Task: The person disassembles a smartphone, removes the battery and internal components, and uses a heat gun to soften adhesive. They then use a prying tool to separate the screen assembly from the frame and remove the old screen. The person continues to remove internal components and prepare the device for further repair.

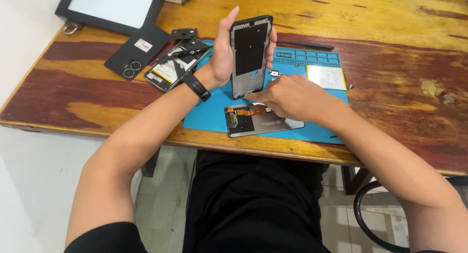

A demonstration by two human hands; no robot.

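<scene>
Left hand (222,56): clasps upright phone frame (249,56). Right hand (290,97): fingers curled, touching frame's 6 o'clock end; screen panel (261,120) below, on blue mat (204,114).

— Where's everything sitting right now?

— A work mat (214,114) lies on the table (390,48), right in front of the person. The left hand (222,53) holds a phone frame (250,56) upright over the mat's middle, and the right hand (287,97) touches the frame's bottom edge from the right.

— And below that?

— A screen panel (263,120) lies flat on the mat's near edge, just under the right hand. A battery (326,76) rests on the mat's right end, behind that hand.

— Off the mat?

— To the left, an opened phone (173,68) lies beside the mat, with a back cover (138,51) further left. Behind those, at the table's far left corner, a framed panel (114,7). A thin tool (304,45) lies behind the mat.
</scene>
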